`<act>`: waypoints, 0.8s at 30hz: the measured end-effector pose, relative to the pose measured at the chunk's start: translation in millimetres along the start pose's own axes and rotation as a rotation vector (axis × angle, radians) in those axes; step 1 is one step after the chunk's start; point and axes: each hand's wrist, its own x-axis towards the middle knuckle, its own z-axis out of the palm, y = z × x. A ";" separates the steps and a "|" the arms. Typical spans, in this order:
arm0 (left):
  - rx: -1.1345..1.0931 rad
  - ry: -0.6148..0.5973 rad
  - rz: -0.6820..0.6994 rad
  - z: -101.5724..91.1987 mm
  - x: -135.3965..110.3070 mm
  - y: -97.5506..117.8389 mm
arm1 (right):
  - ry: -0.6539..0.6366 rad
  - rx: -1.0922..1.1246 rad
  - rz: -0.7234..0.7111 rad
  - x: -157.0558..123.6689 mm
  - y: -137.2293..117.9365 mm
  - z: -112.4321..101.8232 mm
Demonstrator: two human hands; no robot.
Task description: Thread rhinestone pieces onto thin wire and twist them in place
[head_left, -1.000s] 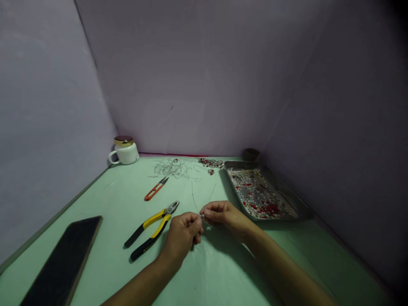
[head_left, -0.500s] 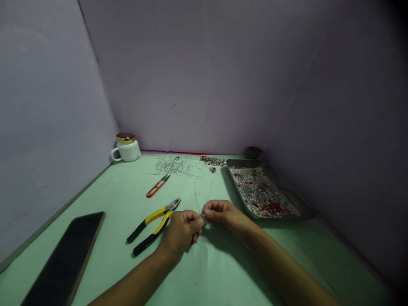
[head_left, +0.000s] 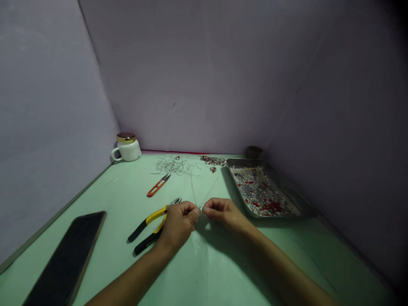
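Observation:
Between my hands is a thin wire [head_left: 192, 187] whose two ends spread upward in a V. My left hand [head_left: 179, 223] pinches it near the bend, with thumb and forefinger pressed together. My right hand [head_left: 223, 212] is closed in a pinch on the same wire, its fingertips almost touching the left ones. A tiny pale piece shows at the fingertips, too small to name. Partly behind my left hand lie pliers [head_left: 156, 216] with yellow and black handles. Orange thread snips [head_left: 158, 185] rest farther back.
A metal tray [head_left: 236, 191] of red and pale beads stands at the right. Tangled wires [head_left: 174, 165] and beaded pieces [head_left: 213, 161] lie at the back. A lidded white mug [head_left: 128, 150] is back left, a phone [head_left: 68, 257] front left, a dark bowl [head_left: 253, 152] behind the tray.
My left hand has moved slightly up and left, covering more of the pliers. The wire ends now stand wider apart in a clearer V. My right hand has barely moved.

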 end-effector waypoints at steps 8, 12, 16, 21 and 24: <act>-0.043 -0.144 0.030 -16.8 8.6 8.9 | 0.182 -0.069 -0.029 1.3 -4.7 -11.6; 0.001 -0.322 -0.012 -26.5 11.3 11.1 | 0.742 -0.164 -0.342 2.3 -19.1 -36.0; 0.052 -0.495 -0.044 -35.9 10.1 16.4 | 0.667 -0.551 -0.454 -20.4 -51.8 -31.6; 0.104 -0.624 -0.056 -42.4 4.5 24.1 | 0.067 -0.783 -0.146 -42.8 -56.4 1.6; 0.143 -0.646 -0.041 -43.9 3.5 24.7 | -0.110 -0.717 -0.071 -40.3 -40.8 15.1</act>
